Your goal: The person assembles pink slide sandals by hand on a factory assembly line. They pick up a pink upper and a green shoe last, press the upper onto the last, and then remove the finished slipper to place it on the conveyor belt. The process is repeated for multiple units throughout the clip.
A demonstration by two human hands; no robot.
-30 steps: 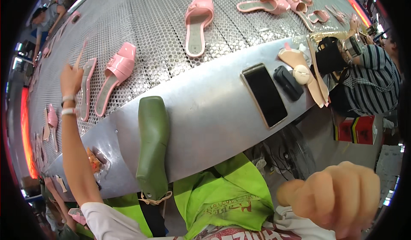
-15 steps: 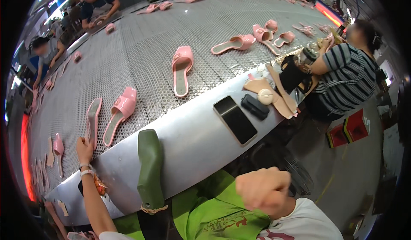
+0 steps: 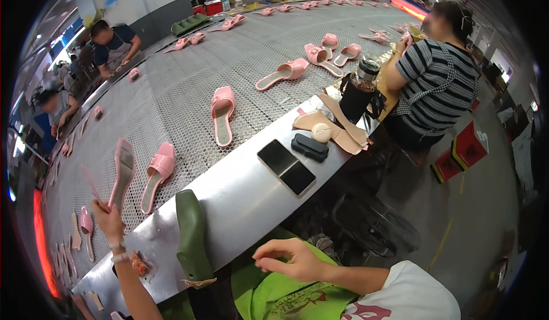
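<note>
My left hand is closed around the lower end of a pink-edged shoe sole, held upright over the near left of the mesh bench. A thin, blurred pink piece stands up beside it at my fingers; its kind is unclear. Just right of the sole lies a pink slide sandal. My right hand hovers before my green apron, fingers loosely curled with a gap to the thumb and nothing visible in them. Between my hands, a green shoe last lies across the metal edge.
On the metal ledge lie a phone, a black case and beige sole pieces. A glass jar stands farther right, near a seated co-worker. More pink sandals are spread over the mesh bench.
My right hand has come down and left, its fist loosening. My left hand has raised the sole and turned it slightly. The whole view has shifted a little.
</note>
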